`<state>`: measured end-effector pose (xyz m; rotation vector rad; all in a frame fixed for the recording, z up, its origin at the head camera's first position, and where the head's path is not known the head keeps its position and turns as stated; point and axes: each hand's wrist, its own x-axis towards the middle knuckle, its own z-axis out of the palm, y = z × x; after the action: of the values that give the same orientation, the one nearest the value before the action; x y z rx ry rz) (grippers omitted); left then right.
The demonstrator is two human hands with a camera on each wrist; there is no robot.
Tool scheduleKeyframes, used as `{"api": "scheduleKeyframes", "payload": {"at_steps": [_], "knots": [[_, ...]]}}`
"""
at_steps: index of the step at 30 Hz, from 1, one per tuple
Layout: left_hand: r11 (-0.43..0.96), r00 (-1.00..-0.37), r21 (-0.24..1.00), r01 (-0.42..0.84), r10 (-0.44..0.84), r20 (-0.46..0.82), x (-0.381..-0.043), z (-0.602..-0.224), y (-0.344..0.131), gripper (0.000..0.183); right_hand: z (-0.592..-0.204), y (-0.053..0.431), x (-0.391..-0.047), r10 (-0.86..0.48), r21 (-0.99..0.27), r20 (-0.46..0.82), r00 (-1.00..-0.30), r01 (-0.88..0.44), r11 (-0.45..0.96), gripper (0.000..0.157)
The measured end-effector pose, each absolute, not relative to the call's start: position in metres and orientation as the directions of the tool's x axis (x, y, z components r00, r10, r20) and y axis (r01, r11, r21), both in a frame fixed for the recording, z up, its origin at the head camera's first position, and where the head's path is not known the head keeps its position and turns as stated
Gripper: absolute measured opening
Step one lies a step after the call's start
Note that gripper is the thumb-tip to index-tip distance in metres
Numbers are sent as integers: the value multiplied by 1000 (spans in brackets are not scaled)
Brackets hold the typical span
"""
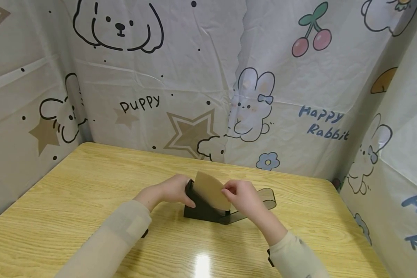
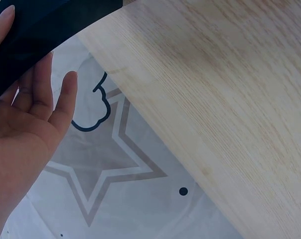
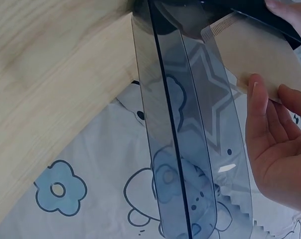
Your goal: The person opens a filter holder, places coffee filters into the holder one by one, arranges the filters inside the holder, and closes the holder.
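Note:
A black box (image 1: pixel 202 210) stands on the table with its top open, and my left hand (image 1: pixel 176 188) grips its left side. Tan coffee filters (image 1: pixel 210 189) stick up out of the box; how many there are I cannot tell. The thumb and index finger of my right hand (image 1: pixel 244 196) pinch the filter paper at its right edge. In the right wrist view, a crimped seam shows on the coffee filter (image 3: pixel 260 52). A smoky see-through lid (image 3: pixel 185 124) swings out from the box, lying open behind my right hand in the head view.
The light wood table (image 1: pixel 90 181) reaches back to a hanging printed cloth (image 1: pixel 180 77), which also closes in both sides. A bright light reflection (image 1: pixel 202 266) shows on the tabletop near the front.

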<state>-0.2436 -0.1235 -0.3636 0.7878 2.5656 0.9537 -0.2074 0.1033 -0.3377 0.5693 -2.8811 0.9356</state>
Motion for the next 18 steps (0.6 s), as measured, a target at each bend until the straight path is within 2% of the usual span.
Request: {"api": "scheduleKeyframes", "payload": {"at_steps": [4, 11, 18], "knots": [[624, -804, 675, 393, 590, -77, -243, -364, -124, 19, -342, 100, -207, -337, -541, 166, -927, -371, 755, 10], [633, -813, 676, 377, 576, -87, -242, -363, -124, 43, -348, 97, -205, -346, -542, 159, -924, -375, 752, 10], [653, -821, 659, 374, 563, -91, -241, -363, -123, 51, -353, 95, -204, -356, -516, 153, -922, -382, 767, 11]]}}
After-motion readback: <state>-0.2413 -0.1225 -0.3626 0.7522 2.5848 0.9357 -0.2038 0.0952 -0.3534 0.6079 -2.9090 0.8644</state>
